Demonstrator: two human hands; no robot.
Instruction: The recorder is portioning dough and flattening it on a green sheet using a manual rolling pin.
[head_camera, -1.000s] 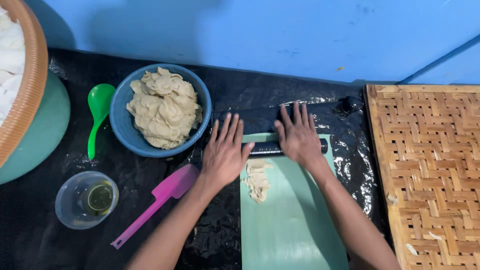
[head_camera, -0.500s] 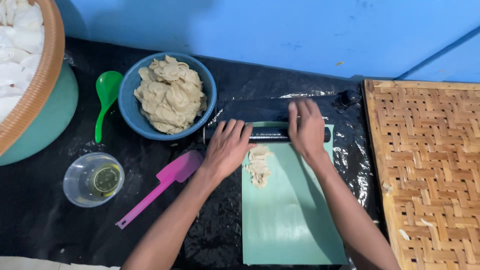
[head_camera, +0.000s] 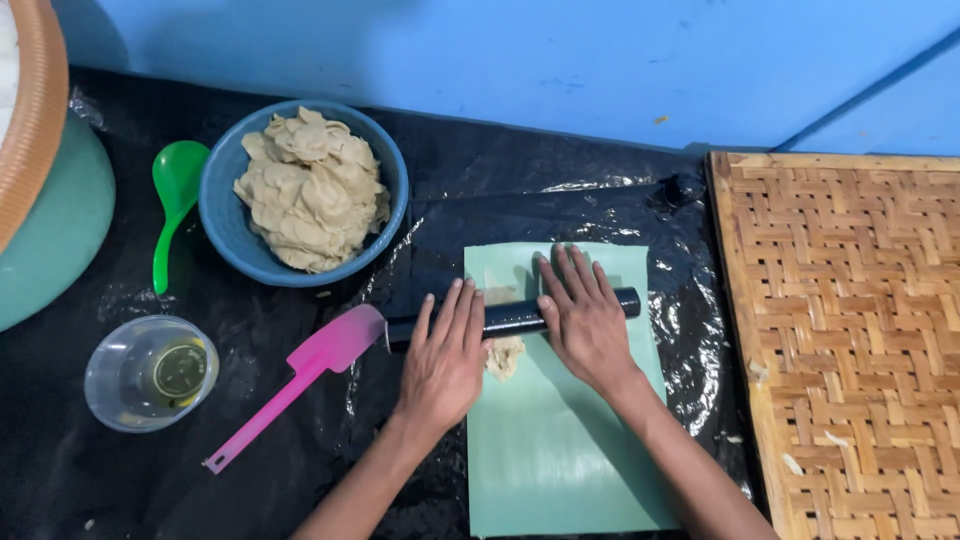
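Both hands lie flat, fingers straight and close together, palms pressing on a black rolling pin that lies crosswise over a pale green mat. The left hand covers the pin's left part, the right hand its right part. Between them a thin piece of beige dough shows under the pin. A blue bowl up left holds a heap of beige dough pieces. A clear bowl at lower left holds yellowish liquid. 1 pink spatula lies beside the left hand, a green spoon just left of the blue bowl.
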